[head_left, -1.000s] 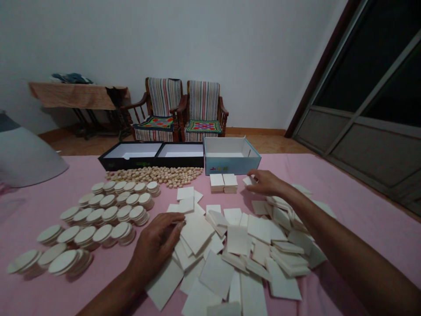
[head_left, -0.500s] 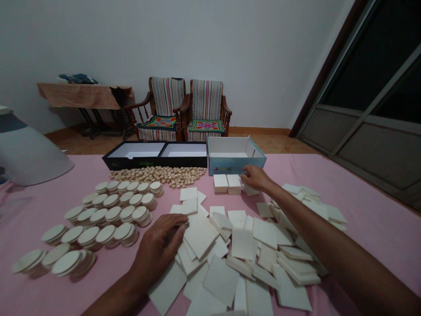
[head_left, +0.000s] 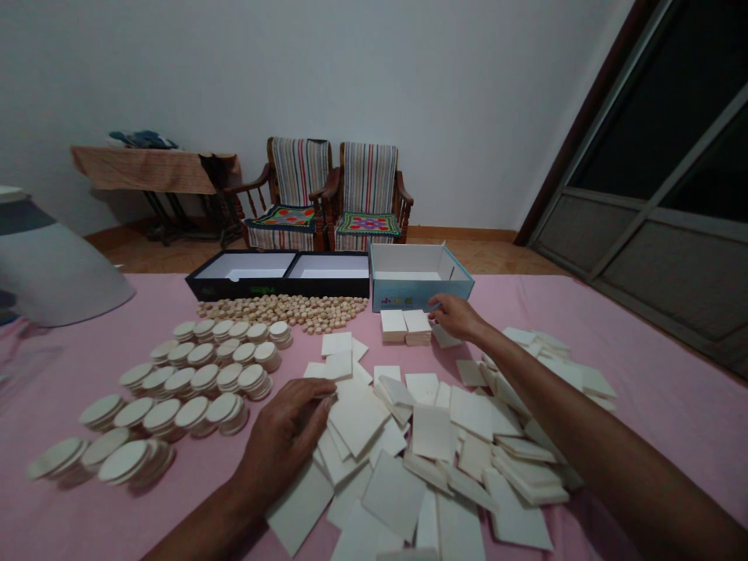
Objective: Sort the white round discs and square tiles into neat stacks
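My right hand (head_left: 459, 318) reaches forward, closed around a pale square wooden tile (head_left: 445, 336) that partly shows beneath it. Just left of those fingers stand two neat stacks of square tiles (head_left: 404, 327), side by side before the light-blue box (head_left: 421, 294). My left hand (head_left: 289, 425) rests at the left edge of a loose heap of square wooden tiles (head_left: 432, 432). Its fingers are curled with thumb and fingertips close together; whatever they pinch is too small to make out.
Several rows of round wooden discs (head_left: 192, 380) lie on the left of the pink cloth (head_left: 514, 300). Small wooden pieces (head_left: 286, 312) spread before a black two-part tray (head_left: 280, 287). More square tiles (head_left: 561, 358) lie at right. A grey-white object (head_left: 58, 265) stands far left.
The view has shifted very slightly. My right fingers have moved a little left towards the stacks; my left hand stays at the heap.
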The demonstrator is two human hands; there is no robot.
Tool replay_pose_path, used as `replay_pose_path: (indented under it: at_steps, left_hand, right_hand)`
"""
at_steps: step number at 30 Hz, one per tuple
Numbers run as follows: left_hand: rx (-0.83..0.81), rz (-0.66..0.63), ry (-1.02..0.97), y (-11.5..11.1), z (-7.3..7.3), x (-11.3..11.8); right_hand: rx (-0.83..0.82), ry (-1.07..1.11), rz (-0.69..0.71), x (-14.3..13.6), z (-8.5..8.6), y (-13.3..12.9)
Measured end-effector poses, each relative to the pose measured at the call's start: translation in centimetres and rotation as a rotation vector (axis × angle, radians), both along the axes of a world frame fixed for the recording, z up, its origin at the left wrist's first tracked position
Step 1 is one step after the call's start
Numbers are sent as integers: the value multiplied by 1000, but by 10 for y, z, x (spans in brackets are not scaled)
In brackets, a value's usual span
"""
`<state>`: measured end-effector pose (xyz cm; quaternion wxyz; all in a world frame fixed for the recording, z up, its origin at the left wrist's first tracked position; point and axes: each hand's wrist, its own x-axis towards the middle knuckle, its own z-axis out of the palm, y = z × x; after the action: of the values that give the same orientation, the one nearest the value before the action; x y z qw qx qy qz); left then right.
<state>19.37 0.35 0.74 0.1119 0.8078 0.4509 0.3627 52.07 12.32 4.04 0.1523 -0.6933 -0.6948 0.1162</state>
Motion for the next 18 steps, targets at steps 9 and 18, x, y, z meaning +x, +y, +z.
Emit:
replay_pose_path:
  at_steps: [9,18]
  left_hand:
    - [101,-71,86,16,38,17]
    - [56,-246,423,116,54,118]
  right_hand:
    - [-59,71,48,1,0,-13]
    - [0,195,115,-1,-14,-20]
